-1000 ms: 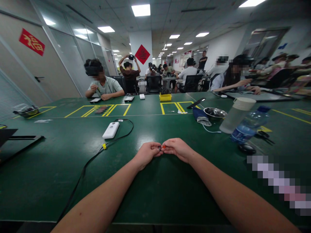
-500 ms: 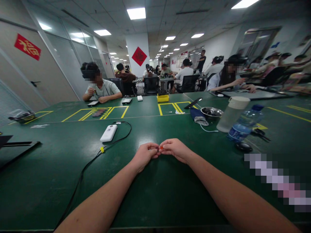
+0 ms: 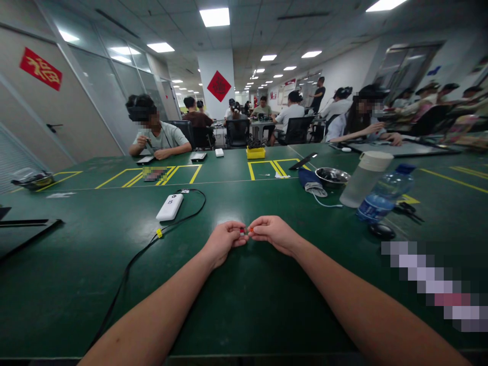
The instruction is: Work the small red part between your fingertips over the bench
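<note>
The left hand point(image 3: 222, 245) is grasping, between its thumb and fingers, a small red-and-white piece point(image 3: 242, 232), and the right hand point(image 3: 275, 235) pinches in the same way a small orange piece point(image 3: 251, 230), just beside the first one. The red-and-white piece shows its red part above and its white part below; its long axis (the fingers cover much of it) I cannot tell, and also not which way the orange piece points. Compared with half a second ago, the left piece presents red and white where it looked dark, and the fingertips of the two hands are a little more apart. The fingers are above the table point(image 3: 244, 305), whose near edge runs well apart from them, on the person's side. To the left of the fingers and farther forward lies a white device point(image 3: 170, 207) with a black cable point(image 3: 133, 264); well to their right are a black mouse point(image 3: 382, 231) and a water bottle point(image 3: 385, 195).
</note>
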